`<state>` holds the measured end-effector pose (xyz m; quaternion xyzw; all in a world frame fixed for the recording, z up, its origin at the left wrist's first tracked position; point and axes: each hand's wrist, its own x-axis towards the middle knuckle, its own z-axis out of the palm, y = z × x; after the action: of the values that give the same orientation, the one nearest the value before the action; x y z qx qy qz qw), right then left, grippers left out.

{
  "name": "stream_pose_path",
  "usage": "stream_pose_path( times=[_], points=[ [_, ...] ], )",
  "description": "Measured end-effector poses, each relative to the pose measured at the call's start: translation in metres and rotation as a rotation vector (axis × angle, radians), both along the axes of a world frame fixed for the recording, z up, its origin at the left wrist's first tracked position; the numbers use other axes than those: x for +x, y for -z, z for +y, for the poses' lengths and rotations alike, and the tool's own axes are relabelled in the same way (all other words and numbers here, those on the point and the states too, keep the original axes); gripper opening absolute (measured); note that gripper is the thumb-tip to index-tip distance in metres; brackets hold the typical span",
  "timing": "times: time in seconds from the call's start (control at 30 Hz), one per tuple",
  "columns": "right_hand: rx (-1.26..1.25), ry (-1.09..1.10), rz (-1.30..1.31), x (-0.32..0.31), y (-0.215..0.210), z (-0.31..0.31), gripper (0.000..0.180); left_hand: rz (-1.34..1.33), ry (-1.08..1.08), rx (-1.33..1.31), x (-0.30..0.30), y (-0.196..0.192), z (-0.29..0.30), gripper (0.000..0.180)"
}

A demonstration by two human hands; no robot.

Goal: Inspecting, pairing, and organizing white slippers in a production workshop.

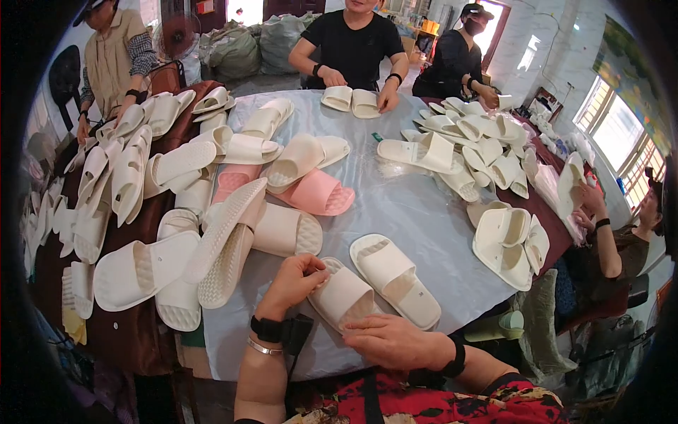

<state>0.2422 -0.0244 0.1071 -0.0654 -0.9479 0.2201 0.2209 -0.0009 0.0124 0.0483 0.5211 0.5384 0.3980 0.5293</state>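
A cream slide sandal lies near the table's front edge, and both my hands are on it. My left hand pinches its far end with bent fingers. My right hand rests flat against its near end. A second cream sandal lies right beside it, sole down. Just left of my left hand lie two cream sandals turned on their sides, showing ribbed soles.
The round table has a shiny grey cover. Many cream sandals and a pink pair are heaped on its left, back and right. Several other people sit around it handling sandals. Stuffed sacks stand behind.
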Motion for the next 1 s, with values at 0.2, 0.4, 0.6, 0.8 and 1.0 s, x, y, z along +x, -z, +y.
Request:
stream_pose_path(
  times=[0.2,0.4,0.6,0.8,1.0],
  points=[
    [0.027,0.119,0.067,0.004,-0.011,-0.004,0.028,0.007,-0.231,0.233,0.019,0.004,-0.003,0.017],
    [0.093,0.224,0.39,-0.005,-0.036,0.006,0.031,-0.229,-0.248,0.214,0.025,0.008,0.001,0.024],
    [0.19,0.44,0.403,0.022,-0.053,0.017,0.023,-0.289,-0.222,0.208,0.025,0.003,0.003,0.024],
    [0.038,0.879,0.662,0.042,-0.052,0.024,0.015,-0.292,-0.235,0.203,0.028,0.001,0.004,0.024],
    [0.235,0.975,0.244,0.057,-0.038,0.034,0.009,-0.4,-0.244,0.2,0.03,-0.004,0.0,0.026]
  ],
)
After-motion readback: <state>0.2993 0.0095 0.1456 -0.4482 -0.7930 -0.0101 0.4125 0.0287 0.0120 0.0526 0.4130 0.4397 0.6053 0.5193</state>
